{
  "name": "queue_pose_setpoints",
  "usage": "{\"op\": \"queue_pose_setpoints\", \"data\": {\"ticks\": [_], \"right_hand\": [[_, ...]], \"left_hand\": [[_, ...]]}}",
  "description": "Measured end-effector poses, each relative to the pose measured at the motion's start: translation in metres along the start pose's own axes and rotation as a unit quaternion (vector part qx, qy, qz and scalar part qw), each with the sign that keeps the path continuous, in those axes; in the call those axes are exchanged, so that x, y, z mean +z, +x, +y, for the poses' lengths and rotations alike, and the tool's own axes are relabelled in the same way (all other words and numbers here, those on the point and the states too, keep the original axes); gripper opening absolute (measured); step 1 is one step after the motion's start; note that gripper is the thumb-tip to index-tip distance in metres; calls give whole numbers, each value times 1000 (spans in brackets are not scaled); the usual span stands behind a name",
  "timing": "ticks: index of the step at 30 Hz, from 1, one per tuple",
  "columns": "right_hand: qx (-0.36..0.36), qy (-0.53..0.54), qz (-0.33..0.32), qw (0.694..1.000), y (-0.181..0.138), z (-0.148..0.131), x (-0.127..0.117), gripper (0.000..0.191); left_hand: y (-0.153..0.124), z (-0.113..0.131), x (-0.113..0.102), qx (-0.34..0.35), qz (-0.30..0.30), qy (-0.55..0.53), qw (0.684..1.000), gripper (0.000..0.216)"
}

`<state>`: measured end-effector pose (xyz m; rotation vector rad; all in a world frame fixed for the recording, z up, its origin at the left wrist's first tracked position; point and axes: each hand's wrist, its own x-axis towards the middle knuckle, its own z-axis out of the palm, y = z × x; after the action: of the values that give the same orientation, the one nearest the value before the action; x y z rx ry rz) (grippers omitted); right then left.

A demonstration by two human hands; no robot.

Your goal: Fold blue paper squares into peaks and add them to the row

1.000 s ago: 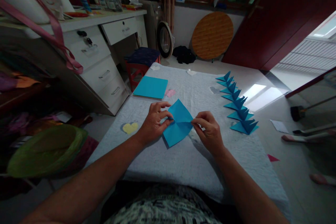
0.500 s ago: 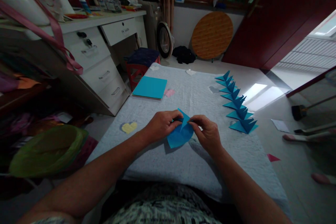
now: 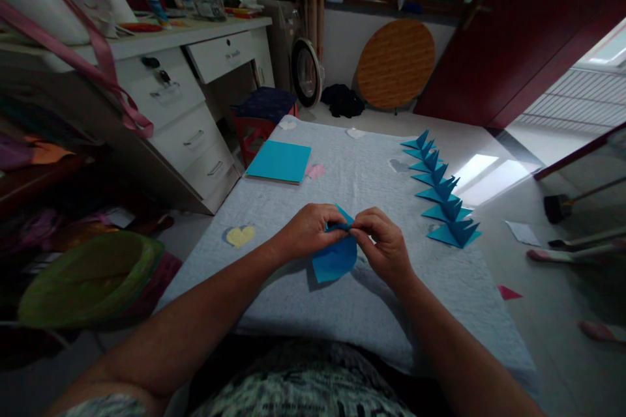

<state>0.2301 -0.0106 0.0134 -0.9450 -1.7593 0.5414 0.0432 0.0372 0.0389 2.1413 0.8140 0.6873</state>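
Note:
A partly folded sheet of blue origami paper [image 3: 335, 262] is held between both hands just above the cloth-covered table [image 3: 293, 303]. My left hand [image 3: 312, 229] pinches its left side, the thumb hidden behind the fingers and paper. My right hand [image 3: 383, 240] pinches the upper right edge between thumb and fingertips. The paper's lower part bends in a curve toward me, and a corner sticks up beyond the fingers. To the right, a row of folded blue paper cranes [image 3: 446, 192] lines the table's edge. A stack of blue square paper [image 3: 280, 161] lies at the far left.
A white desk with drawers [image 3: 180, 104] stands to the left, near a red stool [image 3: 264, 107]. A green-lined bin [image 3: 92, 280] is at the lower left. Farther back are a washing machine's open door [image 3: 307, 73] and a round wooden tabletop [image 3: 396, 64].
The fingers have drawn closer together, and the paper's upper part is now folded over between them. The lower part of the sheet has tilted slightly down toward me.

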Motion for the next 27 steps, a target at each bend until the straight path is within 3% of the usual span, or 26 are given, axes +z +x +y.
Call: {"op": "queue_pose_setpoints", "data": {"ticks": [3, 9, 12, 14, 19, 22, 27], "right_hand": [[29, 14, -23, 999, -2, 1, -1, 15], [65, -39, -136, 988, -8, 11, -1, 76], [52, -47, -170, 983, -10, 13, 1, 87], [31, -56, -142, 988, -10, 11, 3, 82], [6, -84, -34, 996, -6, 3, 3, 42], [22, -49, -54, 997, -5, 3, 3, 38], [-27, -43, -87, 995, -7, 4, 4, 44]], "left_hand": [[-2, -6, 0, -43, 31, -62, 997, 9], [-4, -21, -2, -135, 32, -173, 975, 20], [-3, -25, -2, -147, 35, -166, 975, 21], [-2, -27, -1, -153, 36, -164, 974, 22], [-2, -30, 0, -155, 60, -196, 966, 23], [-3, -30, 0, -143, 68, -206, 966, 24], [-5, -27, -1, -117, 53, -150, 980, 21]]}}
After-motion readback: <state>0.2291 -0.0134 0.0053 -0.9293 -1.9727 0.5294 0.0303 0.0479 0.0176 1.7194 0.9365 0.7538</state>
